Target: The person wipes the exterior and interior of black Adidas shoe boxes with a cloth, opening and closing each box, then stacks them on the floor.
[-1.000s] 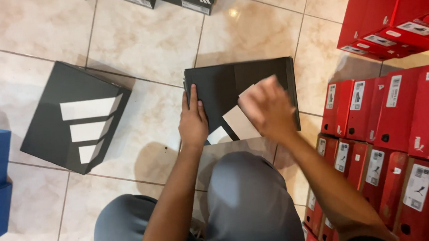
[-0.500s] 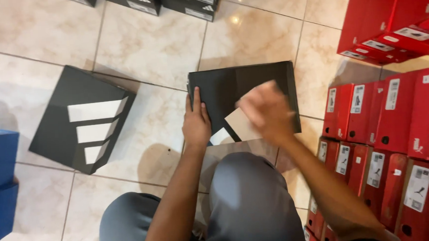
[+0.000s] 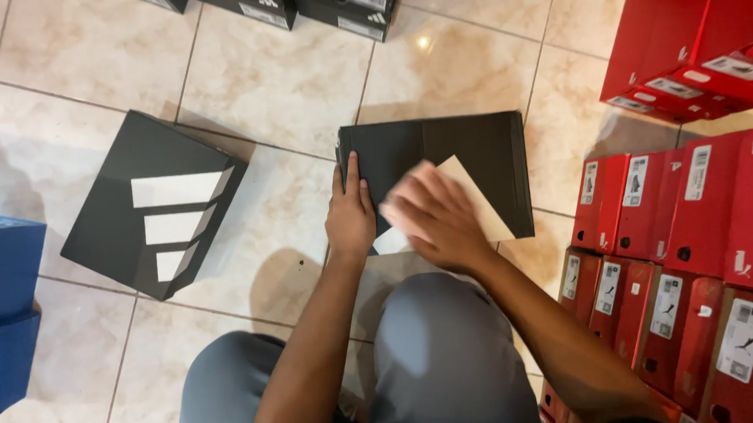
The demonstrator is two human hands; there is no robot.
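Observation:
An open black shoe box lies on the tiled floor in front of my knees. My left hand rests on its left wall, fingers flat along the edge. My right hand, blurred by motion, lies palm down on a sheet of pale tissue paper inside the box. Whatever is under the paper is hidden. A black box lid with three white stripes lies on the floor to the left, apart from both hands.
Red shoe boxes are stacked along the right side and upper right. Black boxes line the top edge. A blue box sits at the far left. My grey-clad knees fill the lower centre.
My right hand has slid lower and leftward over the tissue paper, uncovering more of it. The left hand stays on the box's left wall.

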